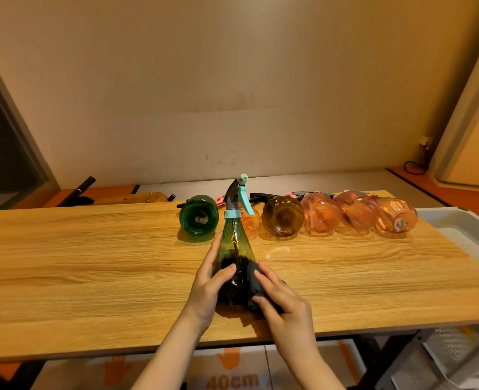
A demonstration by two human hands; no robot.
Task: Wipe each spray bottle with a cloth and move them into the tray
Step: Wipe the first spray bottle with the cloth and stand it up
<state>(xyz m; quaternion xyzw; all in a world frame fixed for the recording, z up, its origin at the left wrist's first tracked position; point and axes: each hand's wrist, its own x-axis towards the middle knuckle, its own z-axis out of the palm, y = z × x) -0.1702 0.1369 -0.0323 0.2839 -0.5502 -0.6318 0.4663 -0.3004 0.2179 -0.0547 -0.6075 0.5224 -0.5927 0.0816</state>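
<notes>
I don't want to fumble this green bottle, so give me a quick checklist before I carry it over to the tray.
1. Left hand grips the green spray bottle: ok.
2. Right hand presses the dark cloth on the bottle's lower body: ok.
3. Wiping finished all round: cannot tell.
4. White tray at the table's right end has free space: ok.
5. Path clear of the lying bottle row: ok, if lifted over.

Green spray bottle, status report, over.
Left hand grips the green translucent plastic spray bottle. Right hand presses the dark cloth on its base. White plastic tray holds no bottles. Nothing in the way.
</notes>
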